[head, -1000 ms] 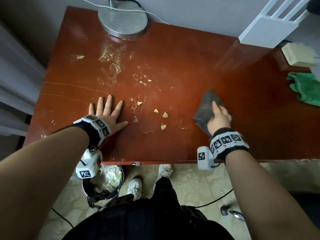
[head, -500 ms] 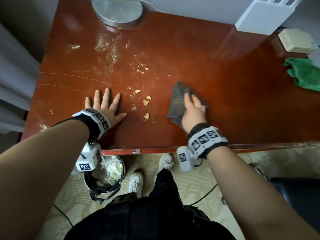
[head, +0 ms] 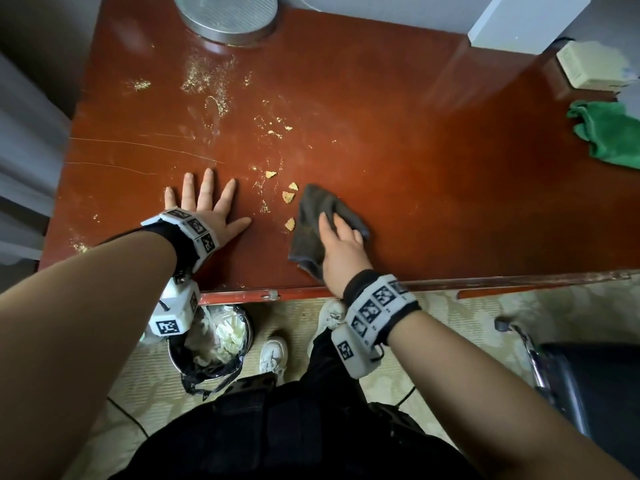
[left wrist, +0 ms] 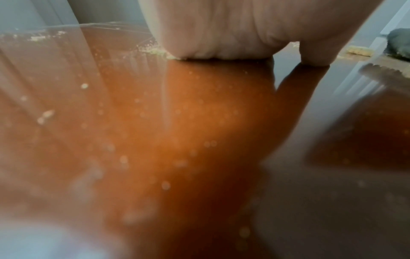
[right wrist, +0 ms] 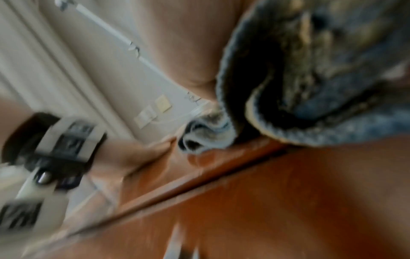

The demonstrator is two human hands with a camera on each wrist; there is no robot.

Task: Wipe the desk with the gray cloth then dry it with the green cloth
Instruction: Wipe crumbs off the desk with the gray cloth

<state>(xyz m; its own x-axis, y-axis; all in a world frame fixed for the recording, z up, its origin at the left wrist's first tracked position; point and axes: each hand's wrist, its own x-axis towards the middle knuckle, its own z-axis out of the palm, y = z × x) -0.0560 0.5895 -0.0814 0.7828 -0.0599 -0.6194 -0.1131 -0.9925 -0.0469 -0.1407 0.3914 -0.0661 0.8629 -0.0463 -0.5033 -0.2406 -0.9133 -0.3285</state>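
The red-brown desk (head: 433,188) carries crumbs and dusty smears on its left half. My right hand (head: 341,244) lies on the gray cloth (head: 311,216) near the front edge, its fingers stretched out and pressing it flat on the wood. The cloth's left edge is touching a few larger crumbs (head: 287,196). In the right wrist view the gray cloth (right wrist: 321,78) bunches up under my palm. My left hand (head: 204,206) rests flat on the desk with spread fingers, left of the crumbs, holding nothing. The green cloth (head: 609,133) lies crumpled at the far right.
A round metal base (head: 228,15) stands at the back, a white box (head: 519,22) and a beige device (head: 592,67) at the back right. Below the front edge stands a lined bin (head: 211,344). A black chair (head: 588,382) is at the lower right.
My right hand has slid the gray cloth leftward along the desk, from the middle right up to the larger crumbs. The left hand has stayed put.
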